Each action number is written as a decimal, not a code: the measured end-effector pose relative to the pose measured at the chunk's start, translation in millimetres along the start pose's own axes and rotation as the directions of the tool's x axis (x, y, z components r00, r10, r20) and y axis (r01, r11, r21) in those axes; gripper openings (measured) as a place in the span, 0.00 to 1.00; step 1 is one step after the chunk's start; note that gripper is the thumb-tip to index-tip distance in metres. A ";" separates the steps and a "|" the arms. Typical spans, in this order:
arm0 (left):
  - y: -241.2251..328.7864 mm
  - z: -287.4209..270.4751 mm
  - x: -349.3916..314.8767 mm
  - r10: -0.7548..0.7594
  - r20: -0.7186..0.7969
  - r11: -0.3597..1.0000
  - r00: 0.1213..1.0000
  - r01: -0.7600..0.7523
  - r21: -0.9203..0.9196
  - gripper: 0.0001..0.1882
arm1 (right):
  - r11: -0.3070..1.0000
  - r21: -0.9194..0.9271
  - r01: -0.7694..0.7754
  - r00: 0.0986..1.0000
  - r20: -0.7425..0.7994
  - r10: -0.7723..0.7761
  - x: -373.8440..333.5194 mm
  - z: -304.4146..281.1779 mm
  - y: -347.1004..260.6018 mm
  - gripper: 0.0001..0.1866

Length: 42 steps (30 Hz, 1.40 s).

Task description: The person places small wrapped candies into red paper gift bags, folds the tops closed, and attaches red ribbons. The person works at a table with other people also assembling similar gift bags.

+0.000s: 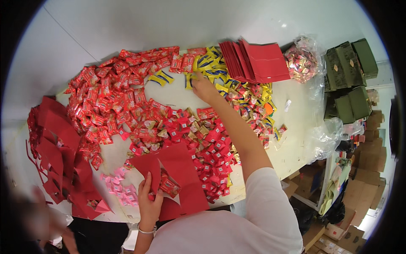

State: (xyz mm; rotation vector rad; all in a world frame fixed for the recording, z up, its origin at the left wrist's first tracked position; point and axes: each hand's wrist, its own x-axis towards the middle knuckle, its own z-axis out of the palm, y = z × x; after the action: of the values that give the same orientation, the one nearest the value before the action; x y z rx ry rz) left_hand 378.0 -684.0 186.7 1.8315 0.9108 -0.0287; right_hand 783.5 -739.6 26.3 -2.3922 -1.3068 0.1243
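Observation:
My left hand [150, 203] grips the near left edge of a red paper gift bag [190, 182], its fingers pressed on the paper. A red snack packet [170, 186] shows in the bag's opening, beside my fingertips. Farther off, my right hand [204, 87] is closed at the edge of a heap of yellow packets [209, 61]; its fingertips are on a yellow packet [188, 81]. A few yellow packets [160, 78] lie apart to the left of that hand.
Red snack packets [99, 99] cover the left; pink-red sweets [213, 169] and light pink sweets [120, 186] lie nearer. Flat red bags [266, 63] stand at the back, filled red bags [63, 156] at left. A blurred person [38, 220] is at lower left, green boxes [347, 67] at right.

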 end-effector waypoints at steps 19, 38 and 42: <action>17.2 20.5 34.1 0.119 -0.009 0.992 0.993 -0.119 0.032 0.29 | -0.087 0.991 -0.101 0.865 0.131 0.485 -148.2 -101.0 -249.0 0.23; 12.5 52.0 18.8 0.258 0.004 0.965 0.966 -0.257 -0.040 0.27 | 0.942 0.323 0.086 0.995 -0.079 -0.064 -222.0 -103.5 -225.2 0.26; 0.0 43.0 11.9 0.224 -0.011 0.969 0.974 -0.224 -0.107 0.29 | 0.914 0.369 0.167 0.877 -0.479 0.033 -222.8 -112.4 -191.6 0.13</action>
State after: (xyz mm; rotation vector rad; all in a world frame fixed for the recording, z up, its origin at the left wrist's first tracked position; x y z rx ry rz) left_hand 402.7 -711.9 162.2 1.8223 0.6862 0.1580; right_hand 539.0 -866.4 178.5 -1.8620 -1.0099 -0.1939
